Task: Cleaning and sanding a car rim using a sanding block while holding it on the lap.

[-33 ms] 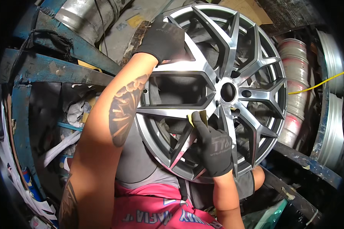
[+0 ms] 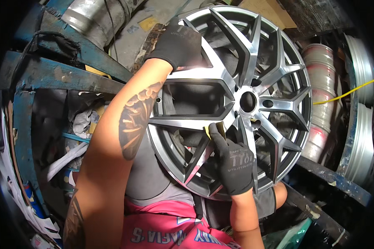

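Observation:
A silver and dark grey alloy wheel [image 2: 247, 89] with forked spokes lies tilted across my lap. My left hand [image 2: 180, 43], in a black work glove, is closed over the wheel's upper left edge; its fingertips are hidden behind the rim and spoke. Below the hub, my right hand [image 2: 234, 166], gloved the same way, pinches a small folded pad with yellow and dark faces, perhaps sandpaper [image 2: 217, 128]. The pad touches the lower edge of a bright spoke on the left side. Most of the right fingers are hidden by the glove's back and the spoke.
Blue metal frames [image 2: 66, 74] stand at the left. Several bare wheel barrels [image 2: 318, 99] are stacked at the right, with a yellow cord [image 2: 345, 97] running past them. A large metal barrel [image 2: 91, 18] lies at the upper left; white rags [image 2: 85, 124] hang below the frame.
My right hand has tilted very slightly, with the pad still at the same spoke. My left hand and the wheel look almost the same.

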The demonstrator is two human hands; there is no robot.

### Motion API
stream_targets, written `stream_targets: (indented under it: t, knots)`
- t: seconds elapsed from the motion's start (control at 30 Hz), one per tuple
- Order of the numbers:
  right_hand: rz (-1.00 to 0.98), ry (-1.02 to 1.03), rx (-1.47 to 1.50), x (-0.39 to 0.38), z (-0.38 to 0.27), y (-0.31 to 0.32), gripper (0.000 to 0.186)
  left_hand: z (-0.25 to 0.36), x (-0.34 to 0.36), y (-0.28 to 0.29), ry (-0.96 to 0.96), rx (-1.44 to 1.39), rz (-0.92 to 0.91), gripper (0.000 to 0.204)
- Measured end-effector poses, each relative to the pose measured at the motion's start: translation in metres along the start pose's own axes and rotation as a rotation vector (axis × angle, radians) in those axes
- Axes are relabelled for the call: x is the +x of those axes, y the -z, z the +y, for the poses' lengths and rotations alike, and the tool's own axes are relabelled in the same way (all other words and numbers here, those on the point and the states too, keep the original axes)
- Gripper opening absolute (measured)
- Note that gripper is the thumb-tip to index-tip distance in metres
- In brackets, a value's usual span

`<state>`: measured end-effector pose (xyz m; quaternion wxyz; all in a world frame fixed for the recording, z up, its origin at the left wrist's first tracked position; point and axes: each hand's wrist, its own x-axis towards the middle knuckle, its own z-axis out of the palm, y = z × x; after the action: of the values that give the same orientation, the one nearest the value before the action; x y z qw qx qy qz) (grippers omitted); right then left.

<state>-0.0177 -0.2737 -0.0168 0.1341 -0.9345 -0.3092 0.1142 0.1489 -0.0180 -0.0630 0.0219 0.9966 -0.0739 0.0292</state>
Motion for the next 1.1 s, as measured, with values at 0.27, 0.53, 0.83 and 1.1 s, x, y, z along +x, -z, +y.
stream_targets:
  t: [0.27,0.53,0.83,1.1]
  knots:
    - [-0.036,-0.012,-0.102,0.008,-0.016,0.003,0.060,-0.010,0.004,0.000,0.021,-0.017,-0.129,0.037]
    - [0.001,-0.014,-0.045,0.007,-0.006,0.004,0.063,-0.006,0.003,-0.002,0.010,-0.055,-0.002,0.038]
    - [0.080,-0.052,0.040,0.002,-0.020,0.024,0.057,-0.004,0.005,0.007,0.021,-0.055,-0.096,0.037]
    - [0.006,0.008,0.023,0.002,-0.010,0.006,0.061,-0.001,0.006,0.000,0.027,-0.027,-0.088,0.032]
